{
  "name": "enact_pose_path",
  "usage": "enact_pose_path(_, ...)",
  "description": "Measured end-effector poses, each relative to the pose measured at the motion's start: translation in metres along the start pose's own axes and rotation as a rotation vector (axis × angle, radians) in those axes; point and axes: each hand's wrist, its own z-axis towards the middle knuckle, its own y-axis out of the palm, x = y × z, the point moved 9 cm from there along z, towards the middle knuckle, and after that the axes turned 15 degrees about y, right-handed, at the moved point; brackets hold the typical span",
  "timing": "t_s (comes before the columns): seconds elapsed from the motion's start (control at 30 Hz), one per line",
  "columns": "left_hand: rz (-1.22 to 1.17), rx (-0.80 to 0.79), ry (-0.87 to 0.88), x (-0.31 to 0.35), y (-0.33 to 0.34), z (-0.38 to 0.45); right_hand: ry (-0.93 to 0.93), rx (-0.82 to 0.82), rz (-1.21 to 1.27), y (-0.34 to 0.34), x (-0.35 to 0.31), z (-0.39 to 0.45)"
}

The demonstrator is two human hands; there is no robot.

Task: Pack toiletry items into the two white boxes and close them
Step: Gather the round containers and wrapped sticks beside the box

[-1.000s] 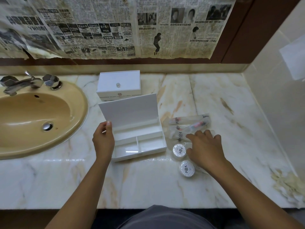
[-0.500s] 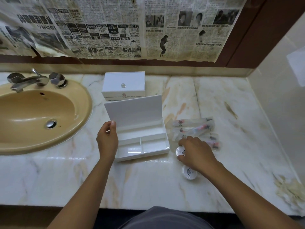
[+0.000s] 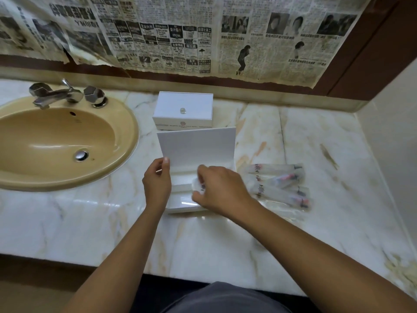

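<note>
An open white box (image 3: 180, 201) with inner compartments sits on the marble counter, its lid (image 3: 198, 145) standing upright. My left hand (image 3: 156, 184) pinches the lid's lower left edge. Over the box's compartments, my right hand (image 3: 222, 188) grips a small round white container (image 3: 196, 185), mostly covered by my fingers. A second white box (image 3: 184, 111), closed, with a small clear knob on top, stands behind the open one. Several clear sachets (image 3: 278, 182) with red and black print lie to the right of the open box.
A tan sink (image 3: 56, 141) with chrome taps (image 3: 65, 93) takes up the left of the counter. Newspaper (image 3: 180, 35) covers the wall behind. A pale wall (image 3: 392, 141) bounds the counter on the right. The counter's front edge runs below my forearms.
My right hand picked up a round white container beside the sachets and carried it left over the open box. The second round container is no longer in sight. My left hand stayed on the lid.
</note>
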Motion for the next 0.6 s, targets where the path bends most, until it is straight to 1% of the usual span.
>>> enact_pose_path(0.1, -0.014, -0.008, -0.017, -0.001, 0.0, 0.001, -0.028, -0.072, -0.066, 0.022, -0.03, 0.009)
enact_pose_path(0.27, -0.026, -0.025, -0.025, -0.001, -0.002, 0.002, -0.007, -0.152, -0.164, 0.056, -0.043, 0.019)
enact_pose_path(0.6, -0.021, 0.005, -0.037, -0.003, -0.001, 0.0, 0.015, -0.218, -0.132, 0.082, -0.048, 0.028)
